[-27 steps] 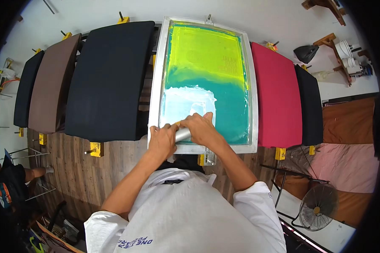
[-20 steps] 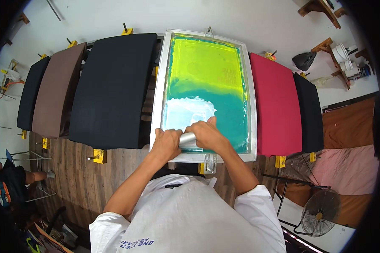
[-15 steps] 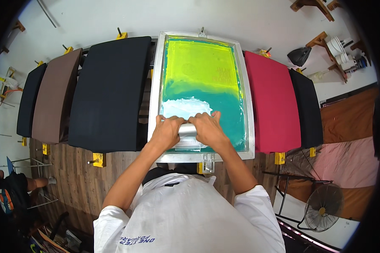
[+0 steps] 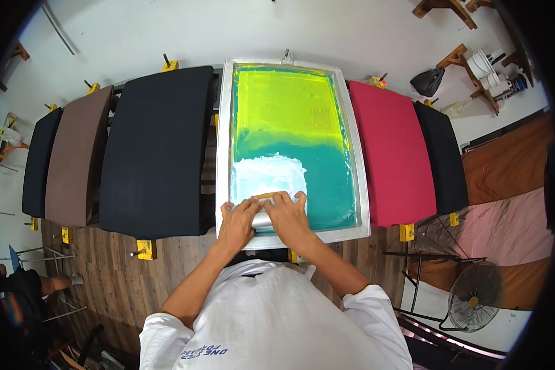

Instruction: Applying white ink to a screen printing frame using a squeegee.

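"Which step is this?"

"A squeegee stroke on the printing screen [image 4: 357, 185], I'd judge. The metal-bodied squeegee [image 4: 263, 219] is at its near end, beside the patch of white ink [image 4: 266, 171] (the amber strip along its far edge is probably the blade)."

"And the hands?"

"Left hand [image 4: 235, 227] and right hand [image 4: 288, 219] sit side by side, fingers curled over the squeegee and gripping it. Whether the blade touches the mesh, I can't tell."

"What does the next move call for?"

"Even pressure from both hands and a steady tilt, I'd think."

"Anything in the way?"

"The screen's near rim is close to the hands, leaving little room toward the body. A black fabric-covered platen [image 4: 157, 154] flanks it on the left, a crimson one [image 4: 396, 154] on the right. The pedestal fan [image 4: 475, 297] stands well apart."
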Motion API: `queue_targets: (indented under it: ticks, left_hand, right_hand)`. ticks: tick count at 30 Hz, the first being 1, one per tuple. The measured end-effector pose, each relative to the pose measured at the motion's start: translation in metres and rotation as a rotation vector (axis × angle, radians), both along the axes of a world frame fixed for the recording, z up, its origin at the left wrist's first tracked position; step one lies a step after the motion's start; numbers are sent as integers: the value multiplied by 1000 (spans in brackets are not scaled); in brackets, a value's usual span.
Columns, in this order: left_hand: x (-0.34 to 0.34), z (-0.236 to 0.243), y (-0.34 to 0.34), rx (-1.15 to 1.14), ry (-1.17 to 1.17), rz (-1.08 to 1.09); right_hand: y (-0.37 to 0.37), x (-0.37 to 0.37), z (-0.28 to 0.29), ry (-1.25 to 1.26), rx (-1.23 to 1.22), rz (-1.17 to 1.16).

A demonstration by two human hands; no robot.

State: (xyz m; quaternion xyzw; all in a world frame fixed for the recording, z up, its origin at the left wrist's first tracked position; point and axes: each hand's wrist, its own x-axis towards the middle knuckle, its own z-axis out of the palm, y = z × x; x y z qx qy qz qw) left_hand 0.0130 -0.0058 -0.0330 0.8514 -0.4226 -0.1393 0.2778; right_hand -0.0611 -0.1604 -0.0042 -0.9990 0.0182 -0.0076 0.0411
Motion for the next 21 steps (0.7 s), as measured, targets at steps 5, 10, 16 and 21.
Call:
queue_targets:
  ticks: [5,10,16,21]
  left_hand:
    - [2,6,-12,19,-250,93]
    - [-2,-7,-30,146,-423,70]
    - [-16,-8,-34,192,-386,-46]
    - [-8,15,-45,81,-279,-52]
  right_hand:
    - [-24,15,-5,-121,178,137]
    - [-38,9,-36,-148,301,105]
    - [-37,-14,-33,-38,345,-25]
    - [-50,-17,-8,0,354,-29]
